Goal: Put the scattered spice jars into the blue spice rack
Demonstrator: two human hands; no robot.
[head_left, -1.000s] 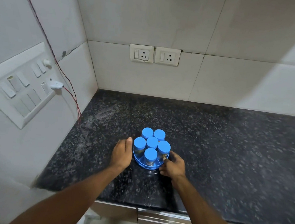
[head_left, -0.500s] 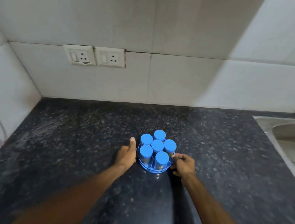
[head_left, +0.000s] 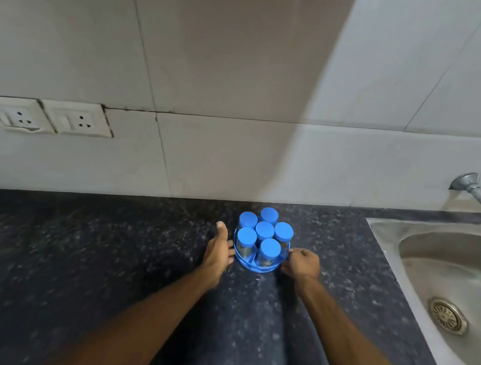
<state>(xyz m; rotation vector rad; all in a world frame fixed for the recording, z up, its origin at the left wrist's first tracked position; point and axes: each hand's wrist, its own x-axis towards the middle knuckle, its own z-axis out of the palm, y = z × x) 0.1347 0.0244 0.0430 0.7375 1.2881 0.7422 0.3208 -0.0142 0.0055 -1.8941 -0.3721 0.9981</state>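
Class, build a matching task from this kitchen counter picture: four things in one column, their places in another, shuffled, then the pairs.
Things
1. spice rack
2. sink
3. sockets
4. tap

Places
A. wall, far left
B. wall, above the basin
C. between the left hand and right hand
D. set in the counter, right

Pairs: 1-C, 2-D, 3-A, 4-B

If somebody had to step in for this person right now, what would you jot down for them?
Left hand: open, flat against the left side of the round blue plastic spice rack.
Right hand: curled on the rack's right rim.
Rack stands on the dark speckled stone counter, left of the steel sink.
Done: six blue-lidded clear spice jars stand upright in the rack; no loose jars in view.
Left: probably just let go of the rack.
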